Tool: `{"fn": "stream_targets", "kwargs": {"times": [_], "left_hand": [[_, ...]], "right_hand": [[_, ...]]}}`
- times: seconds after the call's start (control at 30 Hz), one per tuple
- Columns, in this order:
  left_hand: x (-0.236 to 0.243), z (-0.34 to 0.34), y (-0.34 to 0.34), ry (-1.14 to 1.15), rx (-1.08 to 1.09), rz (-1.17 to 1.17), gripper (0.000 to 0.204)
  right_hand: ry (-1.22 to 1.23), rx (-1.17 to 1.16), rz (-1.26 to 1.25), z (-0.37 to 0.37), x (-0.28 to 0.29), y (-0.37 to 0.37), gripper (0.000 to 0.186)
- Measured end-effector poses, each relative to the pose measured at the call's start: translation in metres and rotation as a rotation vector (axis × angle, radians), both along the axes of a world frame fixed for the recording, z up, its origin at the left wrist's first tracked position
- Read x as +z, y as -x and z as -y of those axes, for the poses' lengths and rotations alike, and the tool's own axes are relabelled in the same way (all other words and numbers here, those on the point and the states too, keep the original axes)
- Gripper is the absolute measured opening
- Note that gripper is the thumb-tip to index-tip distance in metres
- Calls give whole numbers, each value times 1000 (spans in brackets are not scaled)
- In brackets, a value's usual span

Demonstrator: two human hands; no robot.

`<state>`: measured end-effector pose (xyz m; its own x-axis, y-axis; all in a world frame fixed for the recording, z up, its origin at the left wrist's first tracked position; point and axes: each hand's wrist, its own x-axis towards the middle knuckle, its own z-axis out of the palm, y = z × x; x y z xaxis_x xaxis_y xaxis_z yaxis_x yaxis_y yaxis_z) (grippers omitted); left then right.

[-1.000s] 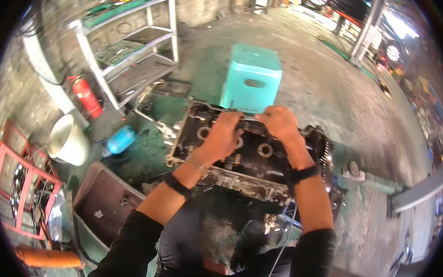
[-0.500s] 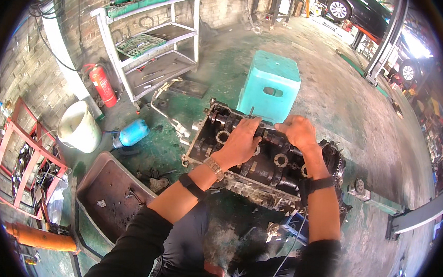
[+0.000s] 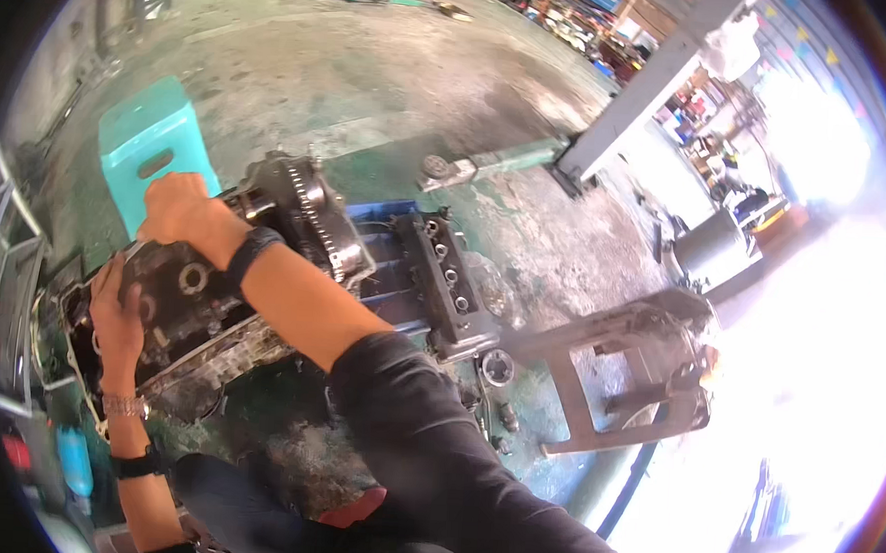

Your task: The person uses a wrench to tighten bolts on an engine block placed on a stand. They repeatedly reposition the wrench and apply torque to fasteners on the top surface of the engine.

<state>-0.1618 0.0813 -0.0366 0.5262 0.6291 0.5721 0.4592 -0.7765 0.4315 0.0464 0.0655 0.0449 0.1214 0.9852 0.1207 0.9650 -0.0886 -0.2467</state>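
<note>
A dark, oily cylinder head (image 3: 221, 340) of an engine lies below both hands, at the left. A toothed timing gear (image 3: 318, 215) stands at its right end. My left hand (image 3: 117, 315) rests on the left part of the engine, fingers stretched out and thumb apart. Farther back, my right hand (image 3: 178, 209) is closed in a fist above the engine's far edge. Whatever is in its fingers is hidden. Behind that fist stands a turquoise plastic stool (image 3: 155, 126) with a slot in its side.
A dark valve cover (image 3: 447, 287) lies right of the engine on a blue support (image 3: 391, 212). Farther right are a metal frame (image 3: 623, 371) and a grey lift post (image 3: 628, 101) with a low arm (image 3: 514, 160). A blue bottle (image 3: 75, 458) is at the lower left.
The view has swung to the right, so the engine and stool now appear farther left and the valve cover shows. Both hands are still at the engine.
</note>
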Motion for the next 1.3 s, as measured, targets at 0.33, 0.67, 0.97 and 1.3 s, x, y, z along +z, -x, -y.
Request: {"fn": "stream_targets", "kwargs": {"times": [0.33, 0.67, 0.97, 1.3], "left_hand": [[-15, -16, 5, 101, 48, 9, 51], [-13, -14, 3, 100, 64, 11, 50], [-9, -12, 1, 81, 48, 19, 50], [17, 23, -4, -195, 12, 141, 42]], "right_hand": [[-68, 0, -65, -7, -9, 3, 48], [-100, -12, -86, -8, -12, 5, 48], [-84, -25, -39, -1, -6, 8, 46], [-262, 74, 30, 15, -2, 1, 50]]}}
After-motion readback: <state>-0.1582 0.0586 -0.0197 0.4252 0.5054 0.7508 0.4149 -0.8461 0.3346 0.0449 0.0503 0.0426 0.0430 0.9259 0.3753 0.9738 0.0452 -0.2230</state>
